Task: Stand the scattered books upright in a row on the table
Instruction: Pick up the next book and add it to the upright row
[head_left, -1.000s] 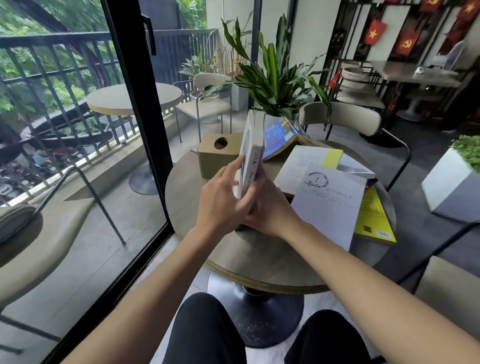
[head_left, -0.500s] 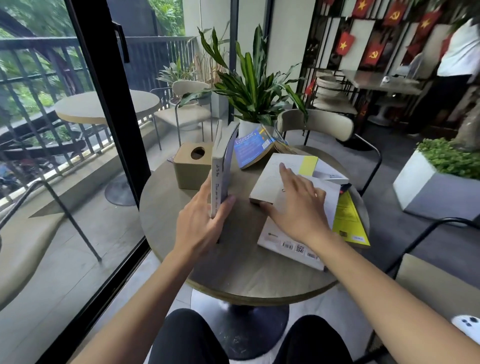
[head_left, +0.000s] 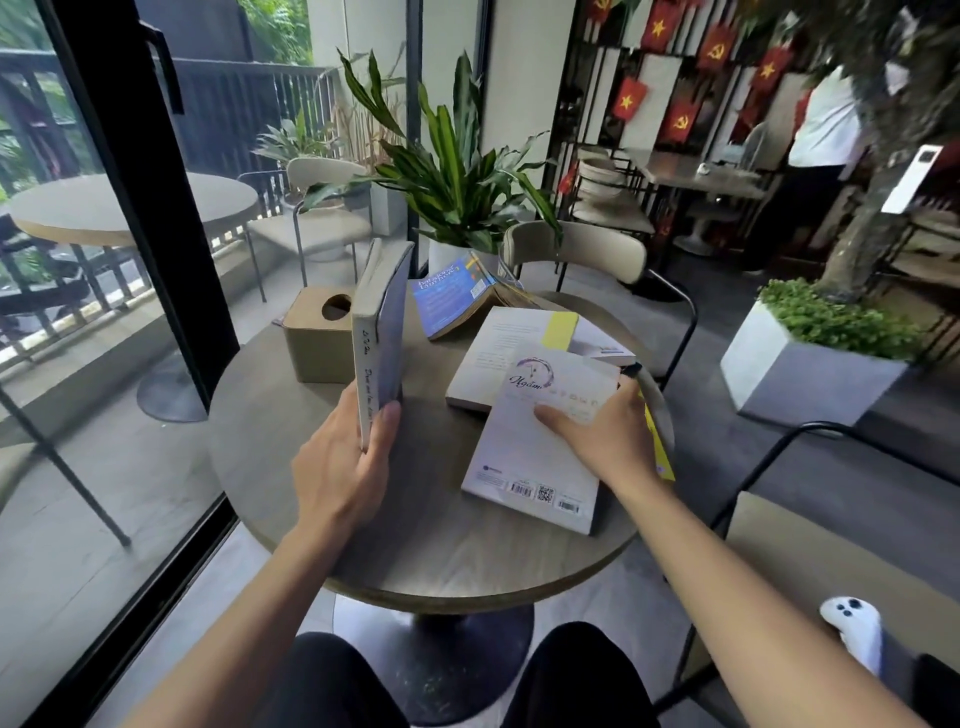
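Left hand (head_left: 347, 462) grips the upright book (head_left: 378, 338) beside the box (head_left: 317, 343); right hand (head_left: 597, 436) lies flat on the white book (head_left: 535, 447), fingers spread. Release risks toppling: nothing props it.

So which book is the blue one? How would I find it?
Look at the round wooden table, at its far side under the big leafy plant. The blue book lies there half open, just right of the upright book. It is the only one with a bright blue cover; the others are white or yellow.
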